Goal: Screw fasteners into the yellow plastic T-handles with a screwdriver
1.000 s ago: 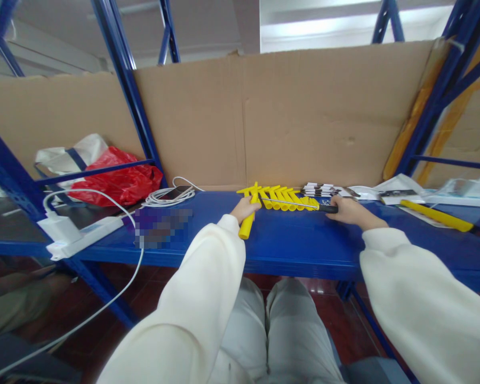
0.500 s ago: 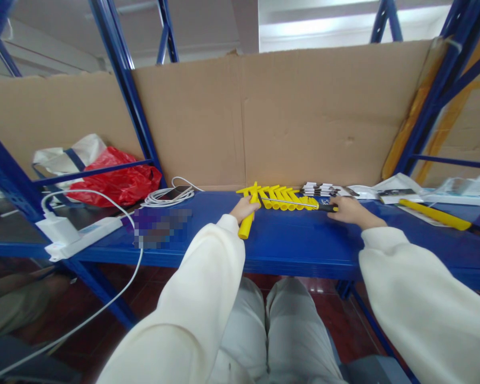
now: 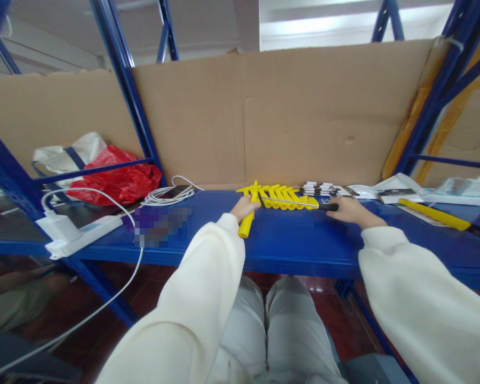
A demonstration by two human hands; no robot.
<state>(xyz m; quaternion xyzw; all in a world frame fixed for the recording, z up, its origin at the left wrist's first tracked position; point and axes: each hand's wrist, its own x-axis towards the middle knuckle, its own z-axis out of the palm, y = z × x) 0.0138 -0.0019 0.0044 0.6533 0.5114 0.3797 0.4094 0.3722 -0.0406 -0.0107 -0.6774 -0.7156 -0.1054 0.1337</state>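
Observation:
My left hand is closed around a yellow plastic piece, which has a thick round handle and a pointed, branching top. In my right hand is the black grip of a long thin tool with a slim metal shaft. The shaft reaches left across the bench, and its dark far end meets or lies close beside the yellow piece; I cannot tell whether they touch. Behind the shaft, several similar yellow pieces lie side by side in a slanted row.
A stack of black-and-white packets sits behind my right hand on the blue bench. Farther right lies a yellow tool with a black end. On the left are a coiled white cable, a power strip and a red bag. Cardboard walls the back.

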